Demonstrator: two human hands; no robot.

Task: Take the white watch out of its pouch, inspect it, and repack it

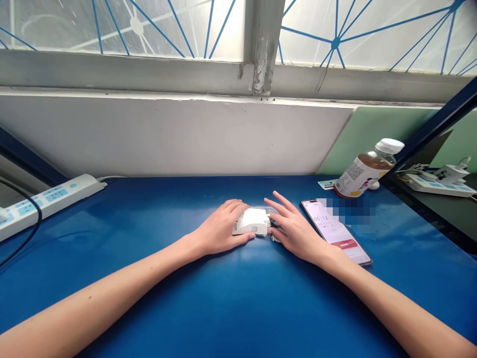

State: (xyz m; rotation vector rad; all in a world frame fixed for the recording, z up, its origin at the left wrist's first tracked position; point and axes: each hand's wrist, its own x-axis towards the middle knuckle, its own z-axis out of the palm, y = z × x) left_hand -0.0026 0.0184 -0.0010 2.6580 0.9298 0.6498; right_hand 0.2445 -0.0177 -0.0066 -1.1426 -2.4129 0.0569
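A small white box (255,222) with printed codes on its side lies on the blue table in front of me. My left hand (225,226) grips its left end, thumb along the near side and fingers over the far side. At the box's right end, my right hand (292,226) has thumb and index finger close together around a clear plastic piece (275,238) with something dark in or beside it. The other fingers of that hand stretch out above. Whether this plastic is inside the box or just touching it, I cannot tell.
Right of my right hand lies a phone (346,238) showing a timer. Behind it a bottle (367,169) with a white cap stands by a small card (327,184). A power strip (55,199) and black cable are at left; another power strip (439,184) is far right.
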